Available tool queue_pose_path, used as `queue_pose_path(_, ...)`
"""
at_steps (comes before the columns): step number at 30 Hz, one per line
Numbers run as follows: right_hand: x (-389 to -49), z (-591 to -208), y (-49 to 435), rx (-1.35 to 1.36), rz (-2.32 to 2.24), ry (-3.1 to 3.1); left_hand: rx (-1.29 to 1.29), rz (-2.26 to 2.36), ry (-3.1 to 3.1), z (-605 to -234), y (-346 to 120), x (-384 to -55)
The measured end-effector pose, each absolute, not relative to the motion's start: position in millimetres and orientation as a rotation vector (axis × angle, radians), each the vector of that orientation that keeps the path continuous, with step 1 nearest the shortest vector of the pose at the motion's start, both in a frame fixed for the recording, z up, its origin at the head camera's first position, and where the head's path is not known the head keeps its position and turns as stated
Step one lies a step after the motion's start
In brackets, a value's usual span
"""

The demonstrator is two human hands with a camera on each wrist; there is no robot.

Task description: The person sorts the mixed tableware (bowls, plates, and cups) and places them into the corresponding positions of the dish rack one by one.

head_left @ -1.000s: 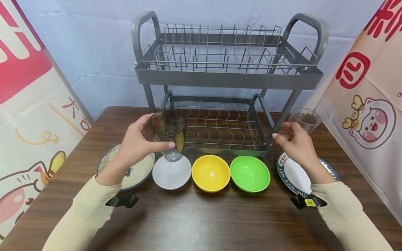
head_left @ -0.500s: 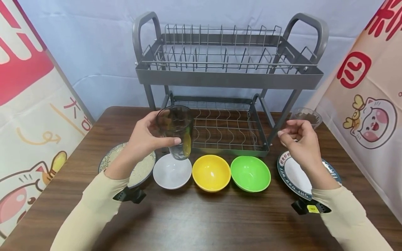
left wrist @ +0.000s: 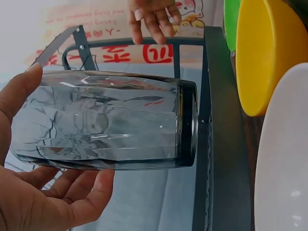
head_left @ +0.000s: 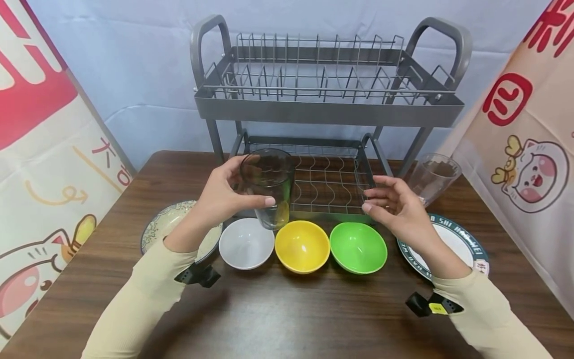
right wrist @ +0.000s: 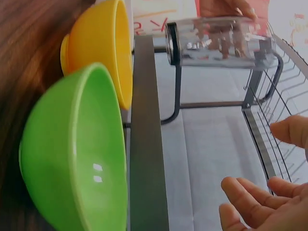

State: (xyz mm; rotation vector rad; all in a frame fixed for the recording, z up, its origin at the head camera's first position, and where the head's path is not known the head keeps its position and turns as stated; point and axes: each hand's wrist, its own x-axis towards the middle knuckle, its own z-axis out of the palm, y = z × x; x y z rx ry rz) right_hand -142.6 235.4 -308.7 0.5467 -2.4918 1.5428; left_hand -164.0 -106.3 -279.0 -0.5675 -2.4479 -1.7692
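Note:
My left hand (head_left: 224,192) grips a dark tinted drinking glass (head_left: 269,174), thumb on the near side and fingers round the back. In the left wrist view the glass (left wrist: 110,120) looks empty. It hangs upright above the gap between the white bowl (head_left: 246,244) and the yellow bowl (head_left: 302,247), in front of the rack's lower tier. My right hand (head_left: 399,209) holds nothing; its fingers are spread loosely above and right of the green bowl (head_left: 358,248). A clear glass (head_left: 434,177) stands behind that hand, apart from it.
A two-tier grey dish rack (head_left: 329,110) stands at the back of the wooden table (head_left: 296,314), wire slots on its upper tier. A patterned plate (head_left: 154,232) lies left, partly under my left arm. A blue-rimmed white plate (head_left: 457,239) lies right, partly under my right arm.
My left hand has carried the tinted glass to the right, from over the white bowl toward the yellow one. My right hand has moved left, away from the clear glass.

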Motion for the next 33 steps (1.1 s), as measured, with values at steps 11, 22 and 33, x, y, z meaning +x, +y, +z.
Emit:
queue_pose_path(11,-132,-313,215,0.75,1.649,-2.491,-0.748,-1.817,-2.409,-275,-92,-160)
queue_pose_path(22,-124,-320,197,0.836,1.807,-2.506,-0.923,-1.907,-2.336,-273,-79,-152)
queue_pose_path(33,-133,-331,176,0.901,1.896,-2.495,-0.969,-1.853,-2.342,-277,-60,-157)
